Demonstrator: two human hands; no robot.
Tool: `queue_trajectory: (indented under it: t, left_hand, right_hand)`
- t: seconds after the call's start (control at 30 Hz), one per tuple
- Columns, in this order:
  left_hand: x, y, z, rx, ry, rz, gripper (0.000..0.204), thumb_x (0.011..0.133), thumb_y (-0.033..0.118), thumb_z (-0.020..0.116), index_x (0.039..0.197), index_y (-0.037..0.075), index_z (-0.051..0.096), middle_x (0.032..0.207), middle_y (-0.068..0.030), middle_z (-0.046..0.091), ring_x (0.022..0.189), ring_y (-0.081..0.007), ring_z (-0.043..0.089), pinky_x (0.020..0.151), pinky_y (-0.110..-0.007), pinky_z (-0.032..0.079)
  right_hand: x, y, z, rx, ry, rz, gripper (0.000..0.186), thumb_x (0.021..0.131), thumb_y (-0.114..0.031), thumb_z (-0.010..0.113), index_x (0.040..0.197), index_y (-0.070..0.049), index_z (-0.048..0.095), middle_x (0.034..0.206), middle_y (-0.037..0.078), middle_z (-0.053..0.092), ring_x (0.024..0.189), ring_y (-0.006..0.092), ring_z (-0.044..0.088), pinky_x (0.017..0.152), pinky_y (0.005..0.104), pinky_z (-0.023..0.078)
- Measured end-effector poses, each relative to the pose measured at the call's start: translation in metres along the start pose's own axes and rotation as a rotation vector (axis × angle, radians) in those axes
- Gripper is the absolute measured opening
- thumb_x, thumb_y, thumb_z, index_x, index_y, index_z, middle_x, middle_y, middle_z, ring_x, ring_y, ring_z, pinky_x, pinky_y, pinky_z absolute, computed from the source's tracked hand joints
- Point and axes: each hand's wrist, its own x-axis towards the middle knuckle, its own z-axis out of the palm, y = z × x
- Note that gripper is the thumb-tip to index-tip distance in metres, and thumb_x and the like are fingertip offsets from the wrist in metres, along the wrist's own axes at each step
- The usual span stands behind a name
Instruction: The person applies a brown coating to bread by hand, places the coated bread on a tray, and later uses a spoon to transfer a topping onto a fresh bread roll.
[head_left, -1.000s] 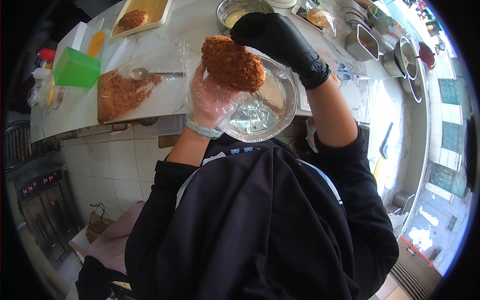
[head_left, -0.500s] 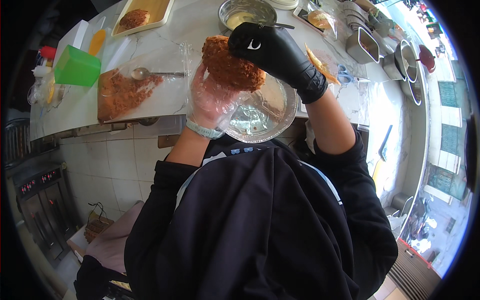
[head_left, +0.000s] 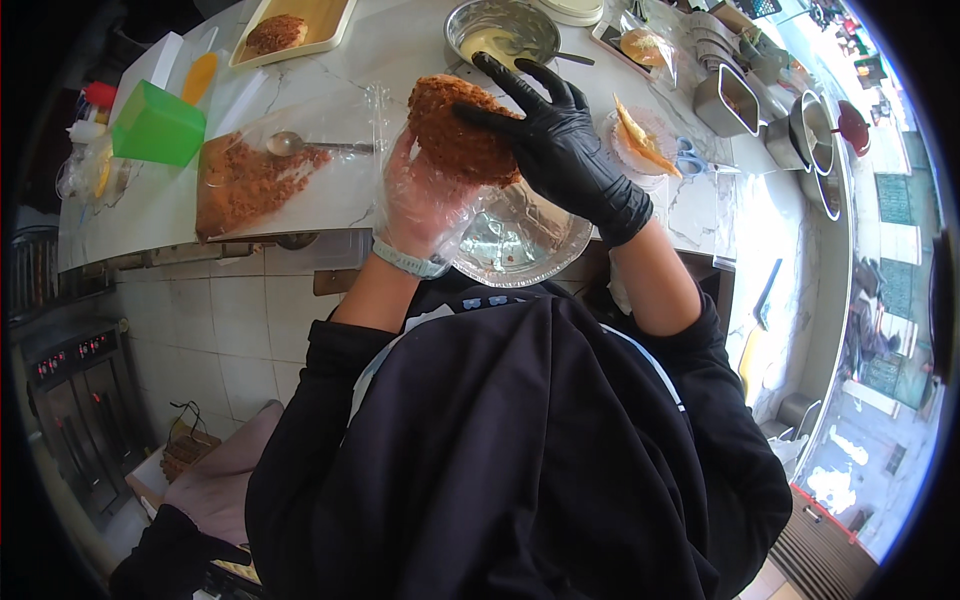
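Note:
A round bun (head_left: 460, 130) coated in reddish-brown floss rests in my left hand (head_left: 425, 205), which wears a clear plastic glove and is curled around its underside. Black-gloved, my right hand (head_left: 575, 155) has its fingers spread, with one digit lying across the bun's top. Under the bun sits a round foil pan (head_left: 540, 245), partly hidden by it and my left hand. To the left, a clear bag of brown floss (head_left: 240, 190) lies flat with a metal spoon (head_left: 284, 143) on it. Behind the bun stands a metal bowl (head_left: 548, 25) of pale cream with a utensil in it.
A tray (head_left: 340, 30) with another floss-coated bun is at the back left, near a green container (head_left: 157, 130). To the right are a pastry piece (head_left: 640, 135) on a dish, blue-handled scissors (head_left: 690, 158) and metal containers (head_left: 727, 100). The table's front edge (head_left: 290, 234) runs near my wrists.
My right hand has opened from its closed pose on top of the bun, its fingers now spreading apart. The bun stays in my left hand at nearly the same place.

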Motion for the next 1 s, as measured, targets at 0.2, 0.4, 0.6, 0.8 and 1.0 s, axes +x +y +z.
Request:
queue_trajectory:
  t: [0.2,0.4,0.6,0.8,1.0]
  left_hand:
    - [0.0,0.0,-0.003,-0.016,-0.009,-0.02,0.053,0.089,0.042,0.037,0.132,0.012,0.034,0.131,-0.0127,0.04,0.123,-0.0304,0.037,0.103,-0.051,0.026]
    - [-0.001,-0.003,0.0,0.013,-0.005,-0.018,0.05,0.089,0.038,0.037,0.132,0.012,0.035,0.132,-0.0117,0.04,0.122,-0.0299,0.037,0.103,-0.05,0.027]
    - [-0.002,0.0,-0.004,0.037,0.041,-0.01,0.05,0.089,0.039,0.037,0.131,0.011,0.035,0.132,-0.0123,0.04,0.123,-0.0304,0.036,0.103,-0.05,0.026]
    - [-0.004,0.003,-0.001,0.089,0.115,0.052,0.052,0.087,0.04,0.039,0.129,0.009,0.037,0.13,-0.0133,0.042,0.121,-0.03,0.038,0.102,-0.048,0.029]
    - [-0.008,0.042,-0.022,0.153,0.272,0.242,0.049,0.087,0.04,0.037,0.126,0.009,0.042,0.126,-0.0146,0.044,0.117,-0.0317,0.043,0.097,-0.051,0.033]
  right_hand:
    - [-0.006,-0.003,-0.006,-0.205,-0.066,0.001,0.063,0.069,-0.002,0.051,0.124,-0.032,0.049,0.143,0.005,0.025,0.124,0.0327,0.03,0.101,0.0437,0.025]
    - [-0.009,-0.001,-0.009,-0.293,-0.078,0.019,0.071,0.069,0.001,0.049,0.128,-0.038,0.042,0.144,0.006,0.023,0.125,0.0328,0.029,0.1,0.0457,0.024]
    - [-0.008,-0.002,-0.006,-0.287,-0.037,0.054,0.074,0.067,0.004,0.049,0.129,-0.038,0.041,0.143,0.006,0.023,0.125,0.0332,0.03,0.099,0.0464,0.025]
    - [-0.015,0.013,0.012,0.052,0.087,0.089,0.065,0.07,0.009,0.045,0.125,-0.025,0.048,0.135,0.012,0.037,0.117,0.0356,0.041,0.093,0.0396,0.038]
    - [-0.046,0.044,0.049,0.374,-0.33,0.488,0.026,0.076,-0.002,0.049,0.099,-0.004,0.06,0.092,0.022,0.059,0.081,0.0335,0.058,0.071,0.038,0.046]
